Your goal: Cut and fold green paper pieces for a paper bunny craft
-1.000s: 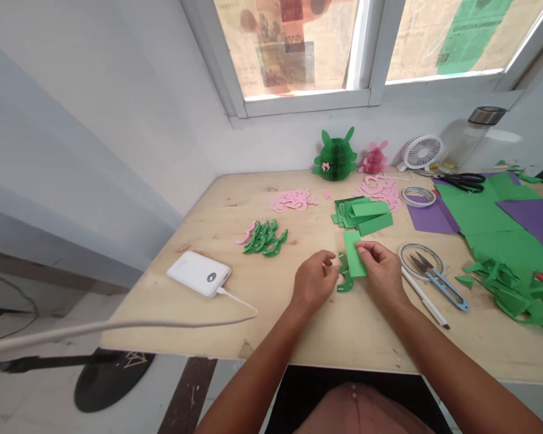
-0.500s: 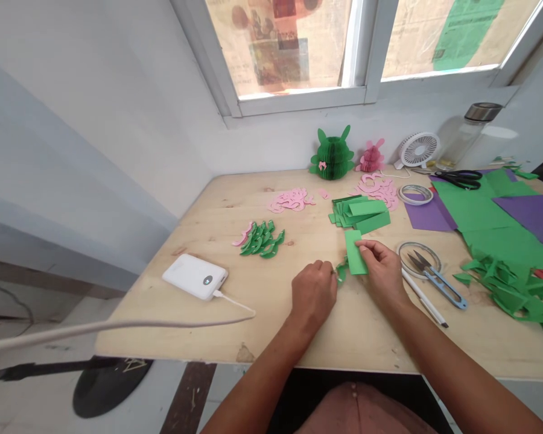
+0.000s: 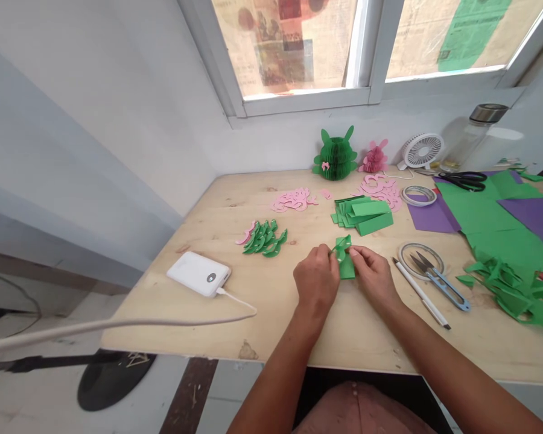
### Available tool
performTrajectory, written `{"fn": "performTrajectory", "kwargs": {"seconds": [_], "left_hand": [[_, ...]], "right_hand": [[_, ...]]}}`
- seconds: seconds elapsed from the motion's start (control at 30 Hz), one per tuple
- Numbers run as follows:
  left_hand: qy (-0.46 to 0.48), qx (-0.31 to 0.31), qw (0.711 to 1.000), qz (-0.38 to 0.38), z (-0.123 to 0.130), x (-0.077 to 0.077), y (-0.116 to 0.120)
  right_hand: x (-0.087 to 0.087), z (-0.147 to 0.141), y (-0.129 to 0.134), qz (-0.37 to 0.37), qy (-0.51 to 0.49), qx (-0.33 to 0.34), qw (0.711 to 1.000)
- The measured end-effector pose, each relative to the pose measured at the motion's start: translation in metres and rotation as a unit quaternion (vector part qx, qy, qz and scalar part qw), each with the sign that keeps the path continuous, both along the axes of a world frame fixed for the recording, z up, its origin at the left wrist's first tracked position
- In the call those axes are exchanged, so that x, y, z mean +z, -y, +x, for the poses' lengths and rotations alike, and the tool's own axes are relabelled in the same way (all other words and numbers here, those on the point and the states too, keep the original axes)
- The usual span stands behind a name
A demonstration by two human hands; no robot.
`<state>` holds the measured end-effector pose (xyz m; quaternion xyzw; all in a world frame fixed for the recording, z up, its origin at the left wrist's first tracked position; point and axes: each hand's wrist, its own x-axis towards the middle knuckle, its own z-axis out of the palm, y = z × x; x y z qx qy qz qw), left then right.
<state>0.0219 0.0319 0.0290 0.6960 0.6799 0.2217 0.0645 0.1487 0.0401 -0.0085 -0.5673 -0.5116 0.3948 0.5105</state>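
One green strip (image 3: 347,270) between both hands (image 3: 317,278) (image 3: 374,278)

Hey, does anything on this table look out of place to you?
One pink curved piece lies at the edge of the pile of green curved pieces; it looks odd because the other pink cutouts sit farther back.

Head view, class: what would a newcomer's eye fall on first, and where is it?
Probably the green pleated figure, standing at the back of the table before the wall, with a smaller pink figure to its right. Next, nearer the front, the left hand holds a curved green cutout over a green strip, which the right hand touches.
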Motion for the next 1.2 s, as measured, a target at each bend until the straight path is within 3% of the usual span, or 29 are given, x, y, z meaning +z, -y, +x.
{"fn": "performTrajectory", "kwargs": {"seconds": [0.17,0.4,0.53,0.63,0.7,0.73,0.77,0.8,0.87,1.03,1.2], "left_hand": [[-0.054,-0.04,0.997,-0.023,0.013,-0.002,0.006],[-0.043,-0.092,0.995,-0.023,0.014,-0.001,0.012],[0.011,-0.118,0.993,-0.017,0.009,0.0,0.016],[0.121,-0.131,0.984,-0.017,0.002,-0.001,0.015],[0.271,-0.106,0.956,-0.041,-0.003,-0.004,0.011],[0.361,-0.08,0.927,-0.063,-0.006,-0.006,0.007],[0.469,-0.038,0.878,-0.092,-0.008,-0.007,0.004],[0.508,-0.023,0.854,-0.107,-0.011,-0.009,-0.001],[0.561,-0.008,0.816,-0.135,-0.014,-0.011,-0.008],[0.652,-0.041,0.72,-0.234,-0.013,-0.007,-0.021],[0.688,-0.06,0.669,-0.275,-0.007,-0.007,-0.029]], "right_hand": [[0.006,-0.002,0.002,0.006,0.004,0.019,1.0],[0.005,-0.001,0.002,-0.006,0.001,0.008,1.0],[0.001,0.001,0.001,-0.013,-0.006,-0.004,1.0],[-0.002,0.002,0.0,-0.015,-0.01,-0.012,1.0],[-0.002,0.002,0.0,-0.017,-0.013,-0.015,1.0],[-0.002,0.002,0.0,-0.018,-0.016,-0.017,1.0],[-0.003,0.003,0.0,-0.019,-0.018,-0.019,0.999],[-0.003,0.003,0.0,-0.019,-0.021,-0.021,0.999],[-0.003,0.002,0.001,-0.019,-0.026,-0.025,0.999],[-0.003,0.001,0.001,-0.014,-0.038,-0.01,0.999],[-0.003,0.0,0.003,-0.014,-0.045,0.0,0.999]]}}
